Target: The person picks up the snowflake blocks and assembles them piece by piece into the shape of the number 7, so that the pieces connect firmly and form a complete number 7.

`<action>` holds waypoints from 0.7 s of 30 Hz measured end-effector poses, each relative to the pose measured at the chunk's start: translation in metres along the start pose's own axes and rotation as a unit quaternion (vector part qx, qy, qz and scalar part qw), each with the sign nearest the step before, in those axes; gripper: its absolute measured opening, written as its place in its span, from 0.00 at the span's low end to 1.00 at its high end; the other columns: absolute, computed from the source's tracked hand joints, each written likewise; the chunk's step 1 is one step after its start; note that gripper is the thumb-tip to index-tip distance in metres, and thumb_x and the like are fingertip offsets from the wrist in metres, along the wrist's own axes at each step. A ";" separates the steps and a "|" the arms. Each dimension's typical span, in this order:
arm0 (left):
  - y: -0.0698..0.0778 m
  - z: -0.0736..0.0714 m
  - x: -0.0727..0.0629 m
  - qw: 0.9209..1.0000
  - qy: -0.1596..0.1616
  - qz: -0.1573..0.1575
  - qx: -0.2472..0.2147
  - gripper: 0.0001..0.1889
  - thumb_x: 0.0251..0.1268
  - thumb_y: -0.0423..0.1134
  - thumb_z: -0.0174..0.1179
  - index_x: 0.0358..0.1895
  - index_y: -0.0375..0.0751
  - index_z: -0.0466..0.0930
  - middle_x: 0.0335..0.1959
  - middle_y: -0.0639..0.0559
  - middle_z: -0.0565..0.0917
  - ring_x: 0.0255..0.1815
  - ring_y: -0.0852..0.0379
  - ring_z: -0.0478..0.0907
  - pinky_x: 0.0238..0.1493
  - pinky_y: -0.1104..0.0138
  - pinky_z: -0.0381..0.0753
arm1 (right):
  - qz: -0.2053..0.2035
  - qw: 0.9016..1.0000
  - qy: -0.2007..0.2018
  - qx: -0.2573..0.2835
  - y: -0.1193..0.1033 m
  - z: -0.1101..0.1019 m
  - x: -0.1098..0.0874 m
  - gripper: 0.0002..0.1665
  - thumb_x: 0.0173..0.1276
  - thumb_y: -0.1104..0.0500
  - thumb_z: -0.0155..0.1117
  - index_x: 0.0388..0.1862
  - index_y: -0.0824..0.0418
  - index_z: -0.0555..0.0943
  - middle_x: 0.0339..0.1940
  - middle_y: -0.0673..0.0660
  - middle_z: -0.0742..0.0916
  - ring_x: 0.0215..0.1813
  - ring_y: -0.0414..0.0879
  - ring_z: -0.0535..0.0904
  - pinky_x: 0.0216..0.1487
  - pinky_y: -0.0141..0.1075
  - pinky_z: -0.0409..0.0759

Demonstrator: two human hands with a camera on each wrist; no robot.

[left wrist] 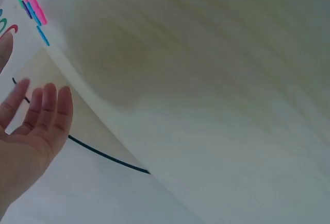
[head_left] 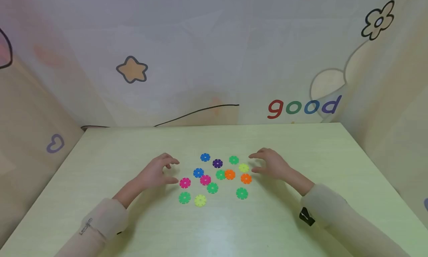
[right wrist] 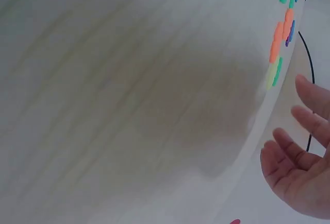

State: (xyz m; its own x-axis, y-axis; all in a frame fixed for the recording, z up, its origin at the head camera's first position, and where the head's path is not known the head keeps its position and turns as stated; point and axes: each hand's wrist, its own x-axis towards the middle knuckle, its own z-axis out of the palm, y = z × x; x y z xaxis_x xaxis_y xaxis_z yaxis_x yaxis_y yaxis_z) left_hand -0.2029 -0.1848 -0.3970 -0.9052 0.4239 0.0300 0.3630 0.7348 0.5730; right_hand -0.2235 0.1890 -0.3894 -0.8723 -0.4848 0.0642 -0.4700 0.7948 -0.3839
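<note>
Several flat notched plastic discs lie scattered on the table between my hands, among them a purple disc (head_left: 217,163), a blue disc (head_left: 205,157), a pink disc (head_left: 185,182), an orange disc (head_left: 246,178) and a yellow disc (head_left: 244,168). My left hand (head_left: 157,173) hovers left of the group, nearest the pink disc, with fingers loosely bent and nothing in them. Over on the right, my right hand (head_left: 272,164) hangs above the table near the yellow and orange discs, also holding nothing. Both wrist views show the relaxed left fingers (left wrist: 47,108) and right fingers (right wrist: 296,152).
The discs rest on a pale wooden table (head_left: 214,231). Behind it and at both sides hangs a printed curtain (head_left: 200,64) with a star, a flower and the word "good". A black clip-like piece (head_left: 306,217) is at the right sleeve.
</note>
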 end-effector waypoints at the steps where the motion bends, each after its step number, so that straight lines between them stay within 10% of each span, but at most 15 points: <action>1: -0.002 0.001 0.002 1.000 -0.009 -0.002 -0.011 0.24 0.45 0.38 0.71 0.50 0.37 0.77 0.45 0.46 0.75 0.43 0.49 0.74 0.36 0.65 0.77 | 0.004 1.000 -0.008 0.014 0.001 0.001 0.002 0.23 0.54 0.58 0.69 0.49 0.64 0.80 0.42 0.62 0.81 0.44 0.56 0.74 0.46 0.46 0.74; 12: -0.015 0.006 0.019 0.988 -0.089 -0.036 -0.123 0.18 0.46 0.34 0.70 0.44 0.43 0.82 0.41 0.53 0.79 0.40 0.53 0.72 0.39 0.65 0.74 | 0.077 0.984 -0.057 0.152 0.015 0.011 0.019 0.22 0.52 0.60 0.71 0.48 0.63 0.81 0.34 0.55 0.80 0.35 0.47 0.70 0.34 0.34 0.70; 21: -0.016 0.013 0.025 0.985 -0.114 -0.060 -0.114 0.16 0.44 0.36 0.71 0.41 0.47 0.85 0.39 0.53 0.74 0.40 0.53 0.68 0.38 0.66 0.72 | 0.082 0.980 -0.077 0.164 0.014 0.017 0.023 0.22 0.52 0.59 0.71 0.48 0.60 0.82 0.33 0.53 0.77 0.37 0.47 0.68 0.35 0.34 0.68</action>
State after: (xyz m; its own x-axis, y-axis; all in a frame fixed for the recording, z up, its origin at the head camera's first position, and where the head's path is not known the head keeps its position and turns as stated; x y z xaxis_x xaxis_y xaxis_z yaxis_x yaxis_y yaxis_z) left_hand -0.2288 -0.1793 -0.4159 -0.8566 0.4673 -0.2190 0.1735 0.6604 0.7306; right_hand -0.2475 0.1828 -0.4093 -0.8892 -0.4309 -0.1535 -0.2352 0.7185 -0.6545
